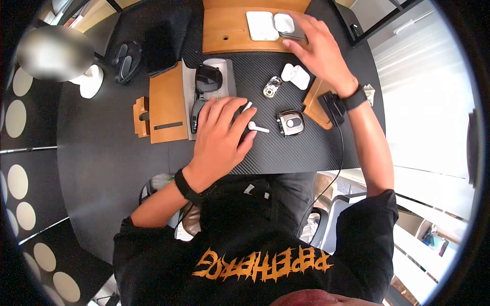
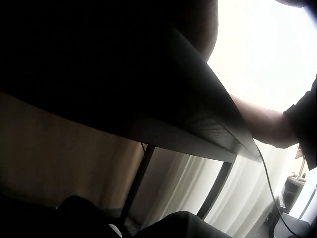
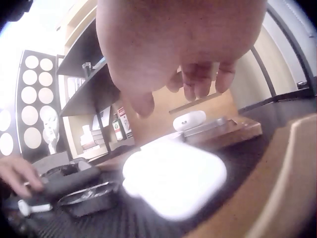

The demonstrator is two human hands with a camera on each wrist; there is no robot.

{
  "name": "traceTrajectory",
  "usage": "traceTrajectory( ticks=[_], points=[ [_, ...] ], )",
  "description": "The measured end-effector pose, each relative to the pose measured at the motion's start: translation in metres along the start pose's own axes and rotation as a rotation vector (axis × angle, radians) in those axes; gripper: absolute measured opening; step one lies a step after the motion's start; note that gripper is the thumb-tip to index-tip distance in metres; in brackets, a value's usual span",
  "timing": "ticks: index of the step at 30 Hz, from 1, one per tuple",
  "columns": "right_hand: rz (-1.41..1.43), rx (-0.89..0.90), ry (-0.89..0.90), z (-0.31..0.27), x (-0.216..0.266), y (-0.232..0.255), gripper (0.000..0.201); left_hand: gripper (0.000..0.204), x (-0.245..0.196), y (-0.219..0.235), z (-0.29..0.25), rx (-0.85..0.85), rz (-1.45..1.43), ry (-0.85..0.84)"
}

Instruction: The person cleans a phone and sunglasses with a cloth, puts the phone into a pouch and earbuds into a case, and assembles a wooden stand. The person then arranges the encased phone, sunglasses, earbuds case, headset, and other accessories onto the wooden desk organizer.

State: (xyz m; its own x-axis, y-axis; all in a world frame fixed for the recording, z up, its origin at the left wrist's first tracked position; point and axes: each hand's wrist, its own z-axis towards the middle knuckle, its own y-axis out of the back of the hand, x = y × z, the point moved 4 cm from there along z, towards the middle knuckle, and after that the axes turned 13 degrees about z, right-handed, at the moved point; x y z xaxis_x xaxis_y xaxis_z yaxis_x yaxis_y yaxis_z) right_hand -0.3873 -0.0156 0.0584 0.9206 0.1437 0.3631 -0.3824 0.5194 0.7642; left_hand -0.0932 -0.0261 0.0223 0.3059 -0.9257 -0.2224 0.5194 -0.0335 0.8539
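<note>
In the head view my left hand [image 1: 219, 135] lies palm down at the table's front, fingers spread. By its fingertips are two white earbuds, one earbud [image 1: 259, 127] in the open and the other [image 1: 247, 106] partly behind a finger. Sunglasses [image 1: 209, 77] in a grey case lie just beyond, partly covered by this hand. My right hand [image 1: 324, 53] reaches over the wooden stand [image 1: 224, 43], fingers loosely bent beside a small white case [image 1: 284, 23]. In the right wrist view, these fingers hang above the stand with nothing between them. The left wrist view leaves my left hand out.
An open white earbud case [image 1: 296, 76], a clear oval case [image 1: 272, 86] and a silver-and-black device [image 1: 292, 123] lie between the hands. A square white box [image 1: 262, 25] is on the stand. A black cable [image 1: 341, 153] hangs from the right wrist.
</note>
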Motion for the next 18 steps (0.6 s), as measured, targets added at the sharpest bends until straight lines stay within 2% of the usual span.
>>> traceTrajectory(
  ticks=[4,11,13,18],
  points=[
    [-0.077,0.077,0.017,0.019,-0.033,-0.019,0.056,0.051,0.001,0.001,-0.001,0.01,-0.012,0.011],
    [-0.158,0.102,-0.04,0.014,-0.026,-0.014,0.043,0.057,0.003,0.004,-0.002,-0.016,-0.125,0.021],
    [0.137,0.019,-0.169,0.008,-0.027,-0.014,0.039,0.058,0.004,0.006,-0.001,-0.03,-0.135,0.014],
    [0.125,-0.049,-0.132,0.0,-0.015,-0.006,0.034,0.057,0.003,0.004,0.0,-0.026,-0.145,0.006]
  ],
)
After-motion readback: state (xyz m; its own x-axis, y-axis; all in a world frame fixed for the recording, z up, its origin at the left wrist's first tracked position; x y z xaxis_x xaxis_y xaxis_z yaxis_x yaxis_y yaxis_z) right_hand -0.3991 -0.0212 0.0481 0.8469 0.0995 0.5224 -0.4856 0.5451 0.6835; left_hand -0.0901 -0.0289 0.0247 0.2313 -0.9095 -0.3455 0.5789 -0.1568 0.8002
